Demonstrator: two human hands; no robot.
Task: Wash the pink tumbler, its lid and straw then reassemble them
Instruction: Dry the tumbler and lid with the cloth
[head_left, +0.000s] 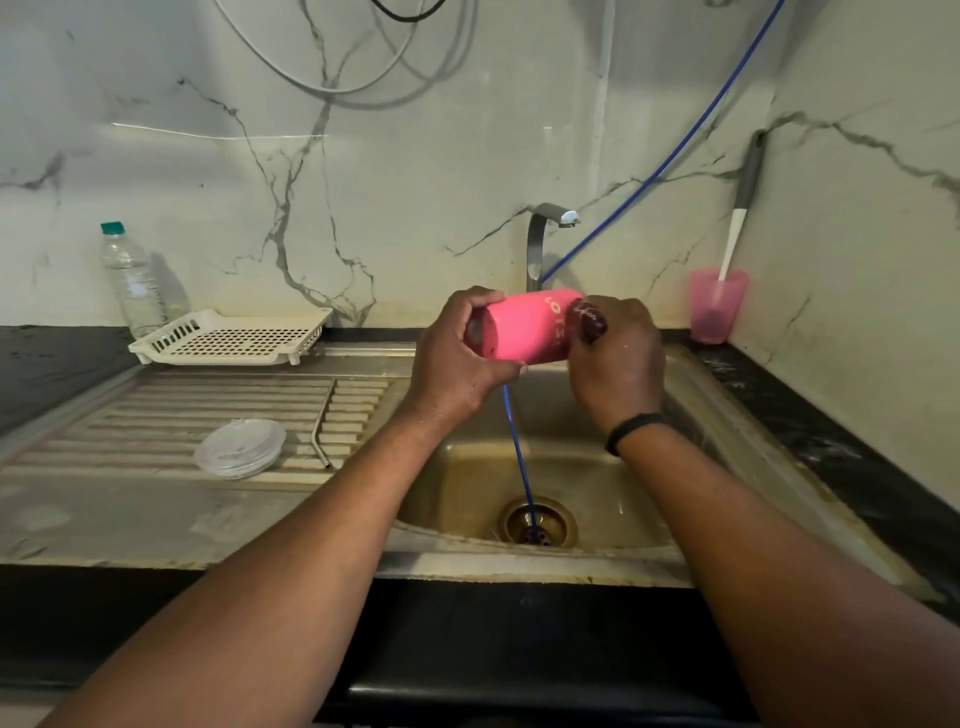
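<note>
While pink tumbler (524, 327) lies sideways above sink (685, 395), we grip its base end in left hand (457, 358), fingers over top, thumb beneath. Right hand (618, 358) clasps dark scrubber (589, 322) against mouth end. Lid (240, 448) and straw (321, 431) rest left on drainboard (156, 415).

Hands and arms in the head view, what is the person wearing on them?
Both forearms are bare, with no sleeves in view. The right hand has a thin black band around its wrist. The left hand and its wrist show nothing worn. No gloves or rings can be made out.
</note>
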